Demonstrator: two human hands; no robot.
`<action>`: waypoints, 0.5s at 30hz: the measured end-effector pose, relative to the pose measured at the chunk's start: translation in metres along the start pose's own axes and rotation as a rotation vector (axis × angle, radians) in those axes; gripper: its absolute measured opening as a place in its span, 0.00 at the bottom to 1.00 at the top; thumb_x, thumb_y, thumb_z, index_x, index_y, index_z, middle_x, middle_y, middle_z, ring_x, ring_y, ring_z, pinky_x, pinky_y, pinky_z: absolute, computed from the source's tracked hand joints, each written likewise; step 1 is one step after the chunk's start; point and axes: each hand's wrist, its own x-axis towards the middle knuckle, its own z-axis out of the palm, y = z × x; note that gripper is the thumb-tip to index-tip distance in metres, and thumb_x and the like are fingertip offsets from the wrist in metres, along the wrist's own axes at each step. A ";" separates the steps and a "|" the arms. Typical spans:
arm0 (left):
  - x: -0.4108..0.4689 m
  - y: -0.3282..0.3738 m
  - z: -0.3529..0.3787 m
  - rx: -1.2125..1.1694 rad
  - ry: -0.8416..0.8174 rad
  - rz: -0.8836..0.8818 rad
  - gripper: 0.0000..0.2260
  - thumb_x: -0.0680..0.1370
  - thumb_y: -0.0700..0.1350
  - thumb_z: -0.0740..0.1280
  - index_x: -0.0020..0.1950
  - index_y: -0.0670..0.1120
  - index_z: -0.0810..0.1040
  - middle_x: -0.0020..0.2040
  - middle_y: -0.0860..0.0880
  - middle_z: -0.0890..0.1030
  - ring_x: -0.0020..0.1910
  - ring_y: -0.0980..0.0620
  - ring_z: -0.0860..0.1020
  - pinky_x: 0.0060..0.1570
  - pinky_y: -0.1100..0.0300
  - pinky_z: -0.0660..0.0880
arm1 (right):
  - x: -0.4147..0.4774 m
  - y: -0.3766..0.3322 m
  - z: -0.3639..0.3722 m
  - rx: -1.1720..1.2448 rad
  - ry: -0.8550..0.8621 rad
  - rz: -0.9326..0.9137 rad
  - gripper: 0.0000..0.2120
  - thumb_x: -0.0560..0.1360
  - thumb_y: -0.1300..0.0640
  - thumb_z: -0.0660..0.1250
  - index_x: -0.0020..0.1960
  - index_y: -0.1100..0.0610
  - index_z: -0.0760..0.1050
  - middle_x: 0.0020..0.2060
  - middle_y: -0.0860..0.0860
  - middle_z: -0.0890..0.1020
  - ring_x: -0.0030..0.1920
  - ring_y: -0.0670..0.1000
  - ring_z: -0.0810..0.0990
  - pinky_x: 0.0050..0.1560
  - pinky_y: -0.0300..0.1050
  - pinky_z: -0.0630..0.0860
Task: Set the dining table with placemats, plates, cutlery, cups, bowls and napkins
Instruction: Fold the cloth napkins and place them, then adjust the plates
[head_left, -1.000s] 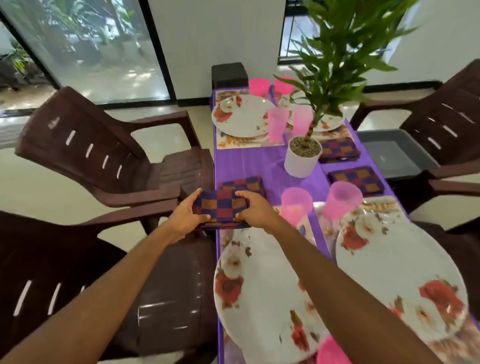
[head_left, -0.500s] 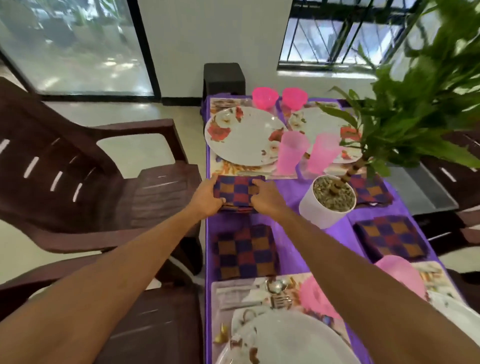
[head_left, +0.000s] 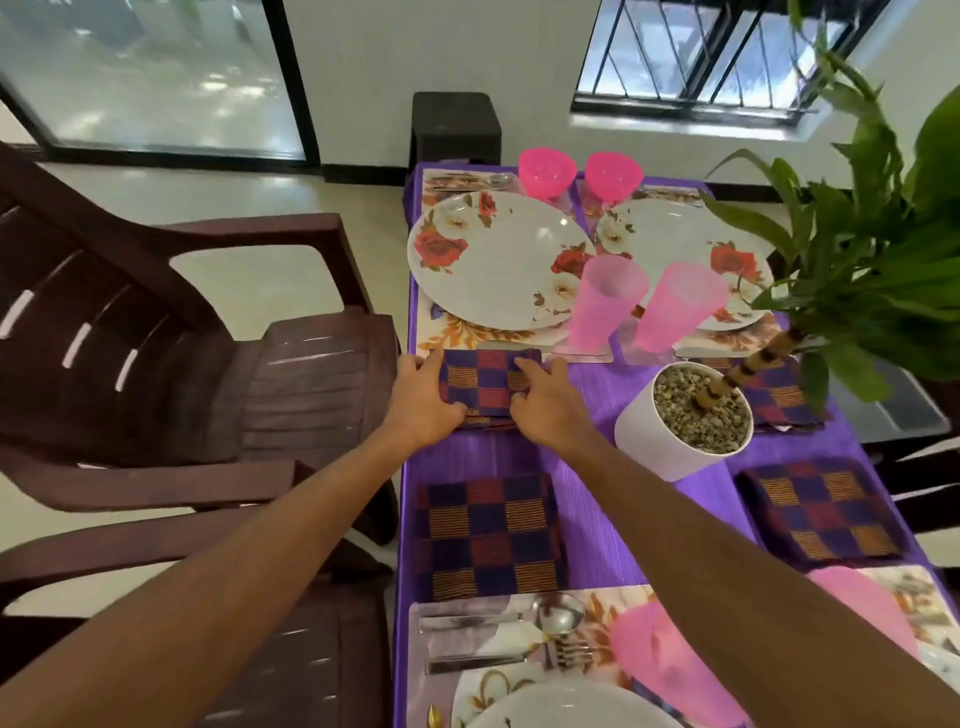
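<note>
We press the napkin (head_left: 485, 387) flat below the plate (head_left: 498, 260), left hand (head_left: 423, 402) and right hand (head_left: 545, 405) pinching its sides to square it.

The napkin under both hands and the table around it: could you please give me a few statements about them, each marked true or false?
1. Both the left hand and the right hand are on the checkered napkin. True.
2. That napkin lies on top of the far left plate. False: it lies on the purple tablecloth, just on the near side of that plate's placemat.
3. The two pink cups by the far plates lie on their sides. False: both stand upright.
4. A second napkin lies flat nearer the camera, with no hand on it. True.
5. The white plant pot stands to the right of the hands. True.
</note>
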 end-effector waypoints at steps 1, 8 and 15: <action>-0.003 0.003 0.000 0.047 0.055 -0.005 0.33 0.73 0.48 0.75 0.74 0.49 0.63 0.65 0.46 0.64 0.65 0.48 0.68 0.60 0.58 0.71 | -0.001 0.001 0.001 -0.009 0.020 -0.005 0.27 0.80 0.51 0.61 0.78 0.49 0.60 0.71 0.56 0.62 0.64 0.62 0.73 0.63 0.55 0.74; -0.005 0.006 0.017 0.501 0.063 0.219 0.31 0.82 0.58 0.55 0.81 0.50 0.49 0.82 0.46 0.49 0.80 0.43 0.46 0.76 0.37 0.51 | -0.008 0.005 0.008 -0.237 0.186 -0.203 0.30 0.81 0.46 0.59 0.80 0.51 0.55 0.77 0.56 0.60 0.76 0.60 0.59 0.66 0.63 0.72; -0.004 -0.020 0.035 0.517 -0.010 0.156 0.32 0.82 0.65 0.44 0.81 0.51 0.42 0.82 0.48 0.42 0.80 0.47 0.39 0.76 0.40 0.41 | -0.004 0.015 0.018 -0.324 -0.028 -0.184 0.32 0.84 0.40 0.45 0.82 0.52 0.42 0.82 0.50 0.42 0.81 0.55 0.41 0.78 0.65 0.51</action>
